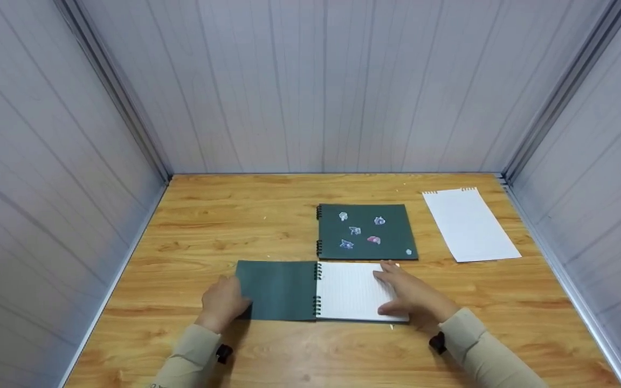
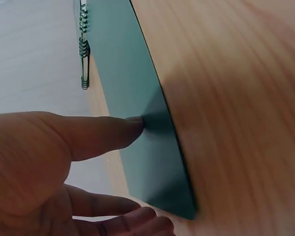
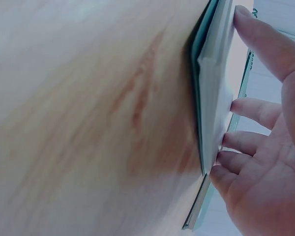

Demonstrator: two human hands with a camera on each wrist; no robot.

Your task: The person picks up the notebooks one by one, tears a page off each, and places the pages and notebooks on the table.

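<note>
An open spiral notebook lies in front of me, its dark green cover folded out to the left and its lined white pages on the right. At the cover's outer edge is my left hand; its straight thumb touches the cover's inner face, with the other fingers bent beside the edge. My right hand rests on the right edge of the pages with spread fingers. From the right wrist view, the thumb and fingertips touch the top page along the page stack.
Just behind lies a closed dark green spiral notebook with several small stickers on its cover. A loose white sheet with a torn perforated edge lies to its right. The wooden table is enclosed by pale panel walls.
</note>
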